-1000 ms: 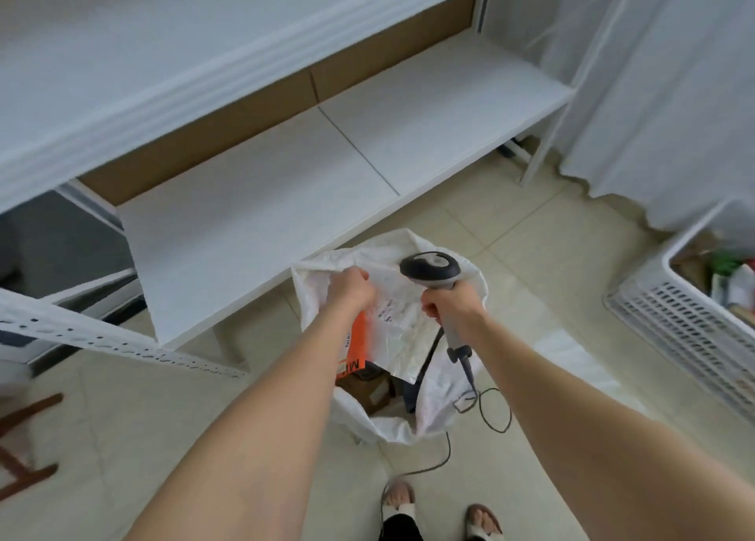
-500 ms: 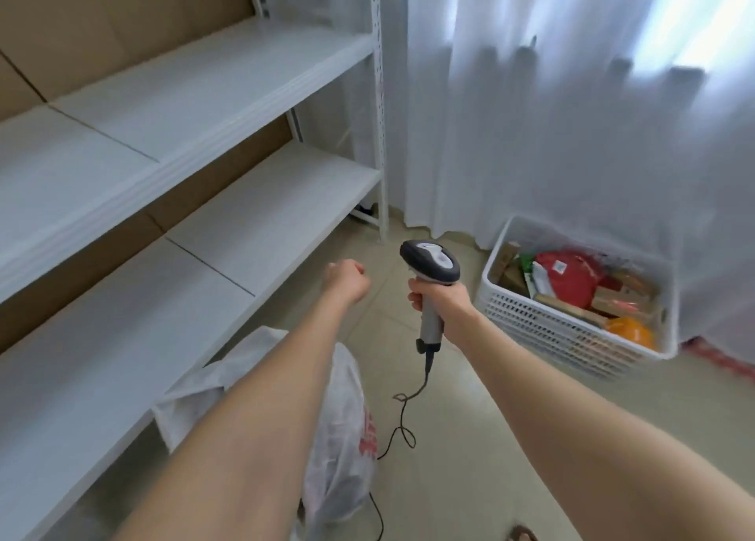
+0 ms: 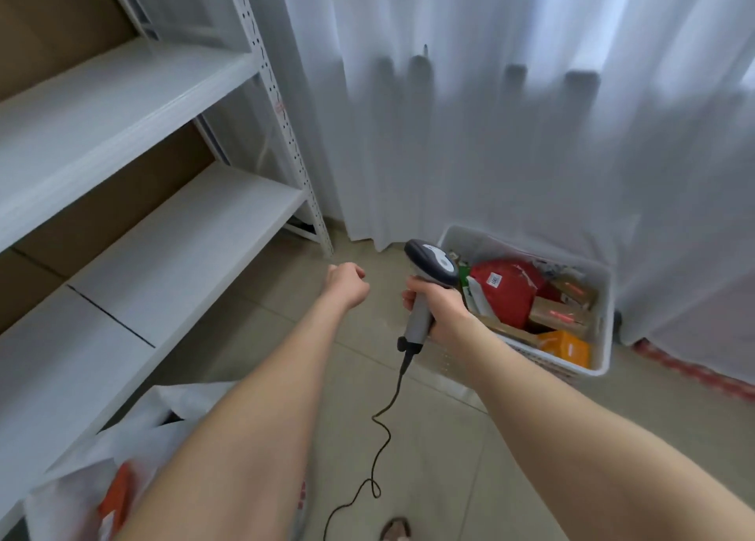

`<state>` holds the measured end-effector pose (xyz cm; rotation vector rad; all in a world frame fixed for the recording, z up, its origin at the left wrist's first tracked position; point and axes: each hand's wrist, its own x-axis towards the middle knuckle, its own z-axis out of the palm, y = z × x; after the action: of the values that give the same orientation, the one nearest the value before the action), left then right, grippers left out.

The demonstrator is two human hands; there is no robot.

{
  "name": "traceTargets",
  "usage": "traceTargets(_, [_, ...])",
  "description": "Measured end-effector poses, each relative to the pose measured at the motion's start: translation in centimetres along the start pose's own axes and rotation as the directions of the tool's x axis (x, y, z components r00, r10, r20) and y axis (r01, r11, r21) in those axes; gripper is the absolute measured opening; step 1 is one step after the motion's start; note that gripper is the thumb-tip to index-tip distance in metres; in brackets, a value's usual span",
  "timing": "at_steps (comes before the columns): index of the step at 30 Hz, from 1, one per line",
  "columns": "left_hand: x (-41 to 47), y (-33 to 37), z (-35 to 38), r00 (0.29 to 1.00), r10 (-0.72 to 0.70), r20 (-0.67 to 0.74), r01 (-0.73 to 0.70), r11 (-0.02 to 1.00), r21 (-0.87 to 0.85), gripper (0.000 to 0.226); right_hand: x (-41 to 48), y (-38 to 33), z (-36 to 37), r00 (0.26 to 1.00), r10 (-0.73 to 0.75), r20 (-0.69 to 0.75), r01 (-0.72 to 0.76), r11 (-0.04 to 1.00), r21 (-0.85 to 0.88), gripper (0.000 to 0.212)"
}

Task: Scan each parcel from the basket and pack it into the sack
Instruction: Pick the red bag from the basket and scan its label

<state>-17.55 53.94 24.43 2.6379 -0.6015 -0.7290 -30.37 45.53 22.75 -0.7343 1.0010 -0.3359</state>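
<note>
A white plastic basket [image 3: 604, 319] stands on the floor by the curtain, holding several parcels: a red one [image 3: 506, 291], brown cardboard ones [image 3: 561, 315] and an orange one [image 3: 566, 348]. My right hand [image 3: 443, 309] grips a grey and black barcode scanner [image 3: 429, 279] just left of the basket, its cable [image 3: 382, 418] trailing to the floor. My left hand [image 3: 347, 287] is curled into a loose fist, empty, left of the scanner. The white sack [image 3: 81, 487] sits at the bottom left under my left forearm, with an orange parcel [image 3: 118, 495] inside.
White metal shelving [image 3: 163, 246] with brown backing fills the left side. A white curtain [image 3: 490, 131] hangs behind the basket. A red strip [image 3: 694, 373] lies at the curtain's foot on the right. My sandalled foot [image 3: 394, 530] shows at the bottom edge on beige tiles.
My left hand let go of the parcel in the sack and lifted away. The view swung from the sack towards the basket, and both hands moved closer to it.
</note>
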Motion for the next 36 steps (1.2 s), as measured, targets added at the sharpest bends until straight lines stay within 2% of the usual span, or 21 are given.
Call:
traceTargets(10, [13.5,12.5,5.1,0.996,0.064,0.066,-0.067,0.997,0.035,0.038,12.7,-9.4,-5.0,0.993,0.047,-0.105,-0.039,0.997,0.073,0.024])
traceTargets(14, [18.3,18.0,8.4,0.988,0.098,0.122,-0.105,0.993,0.052,0.037,17.6,-13.0,-8.4,0.978,0.096,-0.187,-0.070,0.988,0.140,0.008])
traceTargets(17, [21.3,22.2,11.2,0.980,0.113,0.166,-0.124,0.990,0.059,0.037,22.1,-15.2,-11.8,0.961,0.142,-0.236,-0.101,0.979,0.178,0.016])
traceTargets(22, [25.3,26.3,15.6,0.975,0.089,0.206,-0.109,0.990,0.087,0.035,28.4,-17.0,-17.0,0.930,0.234,-0.284,-0.183,0.963,0.196,0.017])
traceTargets(27, [30.0,29.7,22.1,0.971,0.022,0.240,-0.048,0.993,0.104,0.042,35.9,-17.4,-23.2,0.920,0.265,-0.288,-0.212,0.956,0.202,0.035])
traceTargets(32, [33.7,30.4,30.1,0.942,-0.027,0.335,-0.011,0.994,0.109,0.044,42.3,-16.3,-28.6,0.886,0.332,-0.324,-0.271,0.937,0.221,0.038])
traceTargets(36, [37.2,29.4,36.1,0.927,-0.064,0.371,0.050,0.998,0.045,0.032,47.4,-14.0,-31.0,0.873,0.351,-0.338,-0.287,0.931,0.226,0.039])
